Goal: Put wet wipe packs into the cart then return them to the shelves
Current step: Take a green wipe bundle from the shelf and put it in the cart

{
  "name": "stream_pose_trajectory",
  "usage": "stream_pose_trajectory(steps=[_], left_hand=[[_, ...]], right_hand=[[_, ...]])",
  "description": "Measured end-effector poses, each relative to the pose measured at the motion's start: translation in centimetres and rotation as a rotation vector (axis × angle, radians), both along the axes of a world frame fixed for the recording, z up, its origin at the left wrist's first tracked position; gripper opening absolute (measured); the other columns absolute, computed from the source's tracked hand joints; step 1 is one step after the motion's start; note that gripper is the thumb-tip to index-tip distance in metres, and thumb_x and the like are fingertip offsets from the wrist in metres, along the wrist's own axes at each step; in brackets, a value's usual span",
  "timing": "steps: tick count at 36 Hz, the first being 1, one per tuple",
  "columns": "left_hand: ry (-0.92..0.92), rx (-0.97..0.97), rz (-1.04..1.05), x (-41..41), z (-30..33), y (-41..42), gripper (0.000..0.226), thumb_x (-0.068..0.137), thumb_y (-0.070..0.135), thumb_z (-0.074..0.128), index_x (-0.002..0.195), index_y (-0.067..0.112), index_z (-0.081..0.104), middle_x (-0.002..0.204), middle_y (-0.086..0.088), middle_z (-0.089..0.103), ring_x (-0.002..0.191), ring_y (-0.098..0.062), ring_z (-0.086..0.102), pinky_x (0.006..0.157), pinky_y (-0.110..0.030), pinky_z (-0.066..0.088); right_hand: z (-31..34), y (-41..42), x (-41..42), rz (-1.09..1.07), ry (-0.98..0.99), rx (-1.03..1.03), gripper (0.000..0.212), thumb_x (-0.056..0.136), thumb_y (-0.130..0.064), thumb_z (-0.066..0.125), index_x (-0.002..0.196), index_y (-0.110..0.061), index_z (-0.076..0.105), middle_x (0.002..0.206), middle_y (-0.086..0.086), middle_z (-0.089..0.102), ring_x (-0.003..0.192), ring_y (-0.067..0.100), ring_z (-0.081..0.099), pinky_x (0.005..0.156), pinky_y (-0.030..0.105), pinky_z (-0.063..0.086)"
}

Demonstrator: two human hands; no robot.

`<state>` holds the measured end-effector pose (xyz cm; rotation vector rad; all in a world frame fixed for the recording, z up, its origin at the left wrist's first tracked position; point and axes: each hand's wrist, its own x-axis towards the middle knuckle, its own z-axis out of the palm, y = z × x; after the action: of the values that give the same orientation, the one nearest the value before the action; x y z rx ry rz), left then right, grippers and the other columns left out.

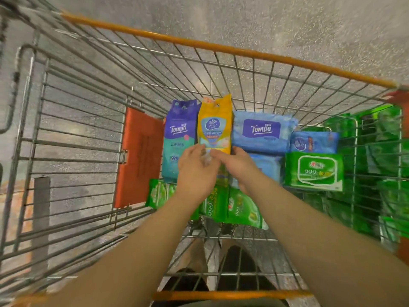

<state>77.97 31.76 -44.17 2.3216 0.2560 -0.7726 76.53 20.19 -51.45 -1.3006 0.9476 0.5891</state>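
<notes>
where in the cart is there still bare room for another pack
Bare wire floor lies left of the orange flap, toward the cart's left wall. Right of the flap it is crowded: both hands meet at the yellow pack, with other packs on each side.

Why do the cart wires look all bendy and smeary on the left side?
Head view: the wide-angle lens curves the cart wires near the edges; the left side and floor are smeared by blur, while the yellow wipe pack and both hands in the middle look fairly sharp.

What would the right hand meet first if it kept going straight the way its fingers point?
Most likely the yellow wet wipe pack: the right hand already seems to touch its lower edge, though depth is unclear.
</notes>
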Motion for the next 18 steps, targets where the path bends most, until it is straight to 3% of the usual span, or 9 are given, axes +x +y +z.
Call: stream_pose_trajectory(steps=[2,4,8,10,14,18], left_hand=[[-0.014,0.005,0.009,-0.1,0.0,0.0,0.07,0.084,0.048,0.052,0.141,0.008,0.057,0.143,-0.01,0.053,0.135,-0.024,0.047,0.117,-0.044,0.034],[-0.017,0.007,0.021,-0.2,-0.1,0.0,0.071,0.082,0.049,0.048,0.14,0.009,0.058,0.142,-0.01,0.055,0.134,-0.024,0.048,0.117,-0.045,0.035],[-0.041,-0.024,0.03,-0.2,0.0,-0.2,0.056,0.086,0.044,0.053,0.131,0.012,0.063,0.131,-0.005,0.06,0.124,-0.022,0.053,0.111,-0.044,0.042],[-0.049,-0.036,0.028,-0.2,0.0,-0.3,0.043,0.091,0.037,0.059,0.125,0.011,0.065,0.121,0.002,0.06,0.118,-0.022,0.055,0.107,-0.041,0.044],[-0.077,-0.028,0.012,-0.3,-0.5,-0.1,0.038,0.091,0.033,0.053,0.12,0.012,0.066,0.12,-0.001,0.065,0.115,-0.024,0.058,0.104,-0.045,0.046],[-0.103,-0.041,0.024,-0.6,-0.9,0.0,0.024,0.094,0.025,0.05,0.11,0.018,0.066,0.112,0.004,0.068,0.107,-0.021,0.062,0.097,-0.046,0.051]], right_hand=[[-0.4,0.1,0.1,-0.031,-0.003,0.028,0.05,0.075,-0.03,0.085,0.119,-0.018,0.064,0.107,-0.001,0.076,0.095,0.018,0.074,0.088,0.042,0.061],[-0.6,0.3,0.2,-0.046,-0.006,0.052,0.058,0.066,-0.034,0.088,0.117,-0.017,0.066,0.105,0.0,0.077,0.094,0.019,0.075,0.087,0.042,0.061],[-0.6,0.5,0.6,-0.057,0.001,0.158,0.068,0.051,-0.042,0.089,0.111,-0.015,0.074,0.1,0.005,0.079,0.094,0.026,0.076,0.075,0.04,0.059],[-1.0,0.5,0.8,-0.052,0.002,0.162,0.063,0.052,-0.04,0.089,0.108,-0.013,0.076,0.098,0.006,0.079,0.093,0.028,0.076,0.079,0.045,0.061],[-2.8,1.5,1.1,-0.051,0.04,0.017,0.062,0.045,-0.054,0.085,0.097,-0.022,0.079,0.093,0.002,0.079,0.089,0.025,0.076,0.084,0.049,0.061],[-4.9,2.8,0.7,-0.06,0.057,-0.178,0.077,0.042,-0.076,0.074,0.103,-0.029,0.073,0.102,-0.002,0.073,0.097,0.024,0.071,0.084,0.044,0.061]])
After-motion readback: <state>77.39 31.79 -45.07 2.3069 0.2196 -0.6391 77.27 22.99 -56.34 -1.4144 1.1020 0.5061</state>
